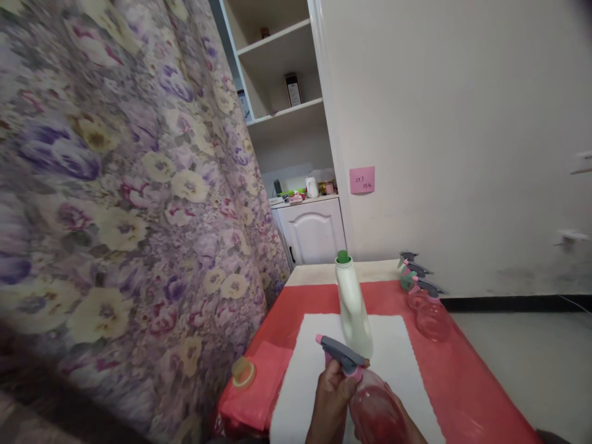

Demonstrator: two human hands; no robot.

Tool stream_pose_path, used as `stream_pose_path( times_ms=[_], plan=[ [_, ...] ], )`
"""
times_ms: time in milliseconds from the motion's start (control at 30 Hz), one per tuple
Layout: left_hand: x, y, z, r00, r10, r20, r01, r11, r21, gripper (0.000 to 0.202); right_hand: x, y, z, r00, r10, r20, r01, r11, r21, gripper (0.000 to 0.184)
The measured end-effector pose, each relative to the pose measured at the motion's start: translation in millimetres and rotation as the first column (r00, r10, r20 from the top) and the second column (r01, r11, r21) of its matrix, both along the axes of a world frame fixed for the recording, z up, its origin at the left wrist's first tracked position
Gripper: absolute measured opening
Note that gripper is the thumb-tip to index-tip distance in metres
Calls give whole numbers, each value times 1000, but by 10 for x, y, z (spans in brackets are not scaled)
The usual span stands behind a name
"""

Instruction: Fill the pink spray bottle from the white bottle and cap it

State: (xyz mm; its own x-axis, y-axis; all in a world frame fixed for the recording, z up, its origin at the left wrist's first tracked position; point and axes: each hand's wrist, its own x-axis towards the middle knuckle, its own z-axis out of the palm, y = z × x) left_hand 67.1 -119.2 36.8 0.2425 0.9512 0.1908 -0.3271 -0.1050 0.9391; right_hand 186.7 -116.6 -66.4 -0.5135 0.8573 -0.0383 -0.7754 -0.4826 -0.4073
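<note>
A person's two hands hold a rounded spray bottle of clear, pink-tinted plastic with a grey-and-pink trigger head [377, 404] above the near part of a matte white sheet [300, 376]. The left hand [333, 390] closes around its neck, just under the trigger; the right hand [403, 412] is cupped against its bulging side. Behind it stands a tall, smooth, pale green plastic jug with a dark green spout [352, 302], upright on the sheet. The worktop [467, 376] wears a glossy red covering, bare along its right side nearer me; further back, more pink and green spray bottles [428, 305] crowd that edge. A squat yellowish cap [243, 372] sits near the left edge, close to a floral curtain [152, 203]. The held bottle's base is cut off below, the right palm is hidden, and the clustered bottles overlap too much to count surely.
</note>
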Motion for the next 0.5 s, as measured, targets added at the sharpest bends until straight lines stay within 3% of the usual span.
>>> stream_pose_path(
  times_ms=[100, 400, 500],
  plan=[
    [0, -7, -2, 1000, -13, -20, 13, 1000, -3, 34, -51, 55, 23, 1000, -26, 8, 26, 999, -20, 33],
    [-18, -40, 6, 1000, -18, 8, 18, 999, 37, 42, -72, 9, 55, 997, 65, 44, -64, 998, -28, 35],
    [-35, -39, 21, 998, 21, 57, -24, 999, 37, 41, -42, -56, 71, 994, 100, 47, -99, 995, -31, 50]
  ],
)
